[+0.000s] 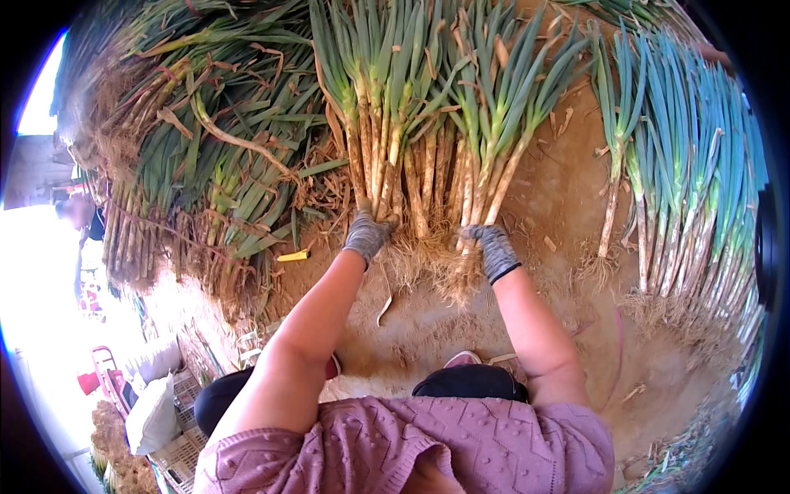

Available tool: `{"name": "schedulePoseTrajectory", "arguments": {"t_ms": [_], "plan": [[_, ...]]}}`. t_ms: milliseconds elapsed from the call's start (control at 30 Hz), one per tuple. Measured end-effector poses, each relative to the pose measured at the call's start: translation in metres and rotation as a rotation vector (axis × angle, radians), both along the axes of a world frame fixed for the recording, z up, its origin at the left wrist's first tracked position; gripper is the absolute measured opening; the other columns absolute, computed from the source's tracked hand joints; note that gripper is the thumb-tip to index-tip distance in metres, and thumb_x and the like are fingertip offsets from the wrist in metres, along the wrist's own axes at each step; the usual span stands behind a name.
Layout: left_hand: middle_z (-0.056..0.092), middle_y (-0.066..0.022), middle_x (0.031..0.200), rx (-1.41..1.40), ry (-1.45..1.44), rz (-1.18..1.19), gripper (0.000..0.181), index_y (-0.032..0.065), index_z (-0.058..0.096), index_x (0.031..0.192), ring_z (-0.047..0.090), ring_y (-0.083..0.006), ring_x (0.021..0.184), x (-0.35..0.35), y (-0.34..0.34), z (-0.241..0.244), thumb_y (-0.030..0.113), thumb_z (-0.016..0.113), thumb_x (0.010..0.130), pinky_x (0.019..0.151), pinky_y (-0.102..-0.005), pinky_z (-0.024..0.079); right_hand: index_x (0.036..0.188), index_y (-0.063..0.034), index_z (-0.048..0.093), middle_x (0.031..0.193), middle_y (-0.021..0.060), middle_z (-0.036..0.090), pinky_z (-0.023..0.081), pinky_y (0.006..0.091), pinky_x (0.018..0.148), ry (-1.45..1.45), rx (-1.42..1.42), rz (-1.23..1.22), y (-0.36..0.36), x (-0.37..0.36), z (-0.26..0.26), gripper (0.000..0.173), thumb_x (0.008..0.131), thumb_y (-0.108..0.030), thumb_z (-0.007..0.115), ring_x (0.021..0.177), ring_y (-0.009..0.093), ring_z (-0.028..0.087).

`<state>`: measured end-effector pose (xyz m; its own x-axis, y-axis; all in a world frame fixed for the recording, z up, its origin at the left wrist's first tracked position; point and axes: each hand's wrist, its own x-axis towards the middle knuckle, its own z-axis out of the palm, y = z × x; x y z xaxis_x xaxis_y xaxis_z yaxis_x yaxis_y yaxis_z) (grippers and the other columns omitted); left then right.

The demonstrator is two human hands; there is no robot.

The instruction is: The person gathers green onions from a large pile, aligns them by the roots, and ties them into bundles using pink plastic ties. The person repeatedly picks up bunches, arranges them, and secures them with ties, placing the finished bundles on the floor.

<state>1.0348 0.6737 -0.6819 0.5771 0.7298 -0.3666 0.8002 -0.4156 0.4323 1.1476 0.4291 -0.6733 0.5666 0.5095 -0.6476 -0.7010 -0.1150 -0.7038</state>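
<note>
My left hand (368, 236), in a grey knit glove, is closed around the lower stems of a bunch of Welsh onions (371, 145). In a matching glove, my right hand (495, 246) grips a second bunch of Welsh onions (487, 163) just above its roots. Both bunches point away from me, their green leaves reaching the top of the view. Between them lie more onion stems (429, 176), with tangled pale roots (426, 253) towards me. My fingers are partly hidden behind the stems.
A heap of tied onion bundles (234, 148) fills the left. A yellow-handled cutter (294, 255) lies beside it on the dirt floor (555, 204). Cleaner onions (685, 185) are rowed at right. Plastic crates (179, 454) and a white sack (153, 414) stand lower left; a blurred person (80, 213) is beyond.
</note>
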Motion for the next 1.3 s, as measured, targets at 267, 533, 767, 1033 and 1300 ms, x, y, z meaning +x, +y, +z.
{"name": "schedulePoseTrajectory", "arguments": {"t_ms": [267, 533, 767, 1033, 1300], "plan": [[0.057, -0.0033, 0.087, -0.868, -0.272, 0.139, 0.050, 0.0011, 0.048, 0.111, 0.052, -0.0122, 0.073, 0.029, 0.035, 0.115, 0.010, 0.068, 0.067, 0.070, -0.0257, 0.043, 0.113, -0.0008, 0.043, 0.083, 0.0069, 0.058, 0.053, 0.0322, 0.064, 0.334, 0.645, -0.161, -0.049, 0.011, 0.050, 0.055, 0.064, -0.011, 0.065, 0.071, 0.018, 0.059], [0.060, -0.0068, 0.082, -0.298, 0.204, -0.175, 0.045, -0.0001, 0.052, 0.107, 0.054, -0.0139, 0.070, 0.030, 0.022, 0.105, 0.015, 0.068, 0.068, 0.066, -0.0269, 0.044, 0.094, 0.0025, 0.058, 0.077, 0.0116, 0.061, 0.049, 0.0329, 0.068, 0.168, 0.297, -0.019, -0.009, -0.007, 0.033, 0.034, 0.066, -0.015, 0.063, 0.072, 0.022, 0.060], [0.061, -0.0052, 0.087, -0.668, 0.049, 0.226, 0.043, 0.0055, 0.053, 0.110, 0.055, -0.0148, 0.069, 0.011, 0.063, 0.096, 0.008, 0.066, 0.069, 0.061, -0.0276, 0.046, 0.090, 0.0031, 0.060, 0.076, 0.0120, 0.062, 0.049, 0.0331, 0.067, 0.256, 0.331, -0.056, -0.009, -0.015, 0.032, 0.030, 0.067, -0.015, 0.063, 0.070, 0.022, 0.061], [0.058, -0.0111, 0.092, -0.365, 0.014, 0.069, 0.052, 0.0001, 0.045, 0.112, 0.056, -0.0184, 0.078, 0.031, 0.023, 0.050, 0.010, 0.070, 0.068, 0.067, -0.0289, 0.048, 0.092, 0.0047, 0.059, 0.076, 0.0124, 0.062, 0.049, 0.0324, 0.066, 0.256, 0.301, -0.056, -0.008, -0.024, 0.010, 0.029, 0.068, -0.012, 0.062, 0.070, 0.022, 0.061], [0.054, -0.0095, 0.103, -0.645, -0.089, 0.047, 0.063, 0.0032, 0.039, 0.117, 0.054, -0.0170, 0.085, 0.048, 0.043, 0.123, 0.006, 0.072, 0.064, 0.075, -0.0270, 0.046, 0.093, 0.0022, 0.058, 0.077, 0.0091, 0.061, 0.050, 0.0314, 0.068, 0.300, 0.470, -0.088, -0.018, -0.017, 0.030, 0.035, 0.065, -0.016, 0.067, 0.072, 0.021, 0.060]]}}
